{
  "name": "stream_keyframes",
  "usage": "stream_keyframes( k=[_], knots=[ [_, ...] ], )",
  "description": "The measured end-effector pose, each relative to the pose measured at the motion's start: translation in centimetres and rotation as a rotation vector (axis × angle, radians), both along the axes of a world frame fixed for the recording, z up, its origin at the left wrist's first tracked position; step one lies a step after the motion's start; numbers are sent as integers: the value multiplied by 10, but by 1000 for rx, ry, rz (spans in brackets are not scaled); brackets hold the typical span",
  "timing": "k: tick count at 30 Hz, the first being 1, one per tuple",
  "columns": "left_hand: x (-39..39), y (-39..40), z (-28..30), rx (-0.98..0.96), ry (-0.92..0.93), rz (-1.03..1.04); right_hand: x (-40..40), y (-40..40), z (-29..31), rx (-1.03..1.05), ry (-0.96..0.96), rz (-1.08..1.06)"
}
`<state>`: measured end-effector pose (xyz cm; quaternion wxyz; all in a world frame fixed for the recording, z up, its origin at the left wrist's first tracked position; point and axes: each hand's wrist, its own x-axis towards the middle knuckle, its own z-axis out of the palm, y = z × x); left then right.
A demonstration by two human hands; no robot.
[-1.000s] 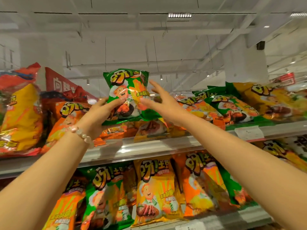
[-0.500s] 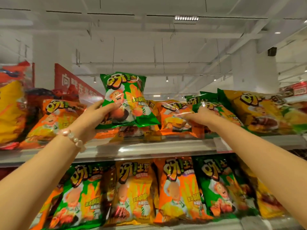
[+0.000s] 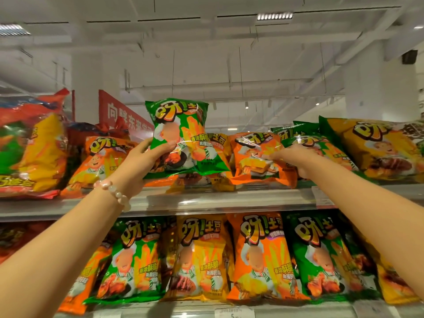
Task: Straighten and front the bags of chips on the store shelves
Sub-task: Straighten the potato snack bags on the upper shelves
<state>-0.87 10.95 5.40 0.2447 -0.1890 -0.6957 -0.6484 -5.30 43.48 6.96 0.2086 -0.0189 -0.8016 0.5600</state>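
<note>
My left hand (image 3: 142, 166) grips a green chip bag (image 3: 183, 136) by its lower left side and holds it upright above the top shelf (image 3: 218, 198). To its right, my right hand (image 3: 296, 158) rests on an orange chip bag (image 3: 257, 157) that leans back on that shelf, fingers pressed onto its front and right edge. A yellow bag (image 3: 218, 143) is partly hidden between the two. More orange (image 3: 101, 161) and green bags (image 3: 321, 145) lie slanted along the same shelf.
The lower shelf holds a row of upright green (image 3: 135, 260), yellow (image 3: 202, 258) and orange bags (image 3: 261, 258). Large yellow bags sit at top left (image 3: 41, 154) and top right (image 3: 376, 148). A red sign (image 3: 121, 113) stands behind. A price tag (image 3: 234, 312) sits on the bottom rail.
My right hand left the green bag and moved right onto the orange bag. My left hand keeps the green bag raised. The view shifted left and slightly up.
</note>
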Motion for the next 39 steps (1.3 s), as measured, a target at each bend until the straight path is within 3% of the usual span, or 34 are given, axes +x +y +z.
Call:
stream_keyframes(
  k=[4,10,21,29,39],
  knots=[
    [-2,-13,-3,5,0,9,3,-1,6,-220,185,31],
    [2,-43,-1,41,26,84,17,-22,28,-363,484,33],
    [24,-132,4,80,59,46,26,-161,33,-7,668,-53],
    [28,-178,-3,65,58,140,-5,-252,10,168,542,-109],
    [13,-174,-9,67,93,44,-28,-271,-6,380,324,-43]
  ],
)
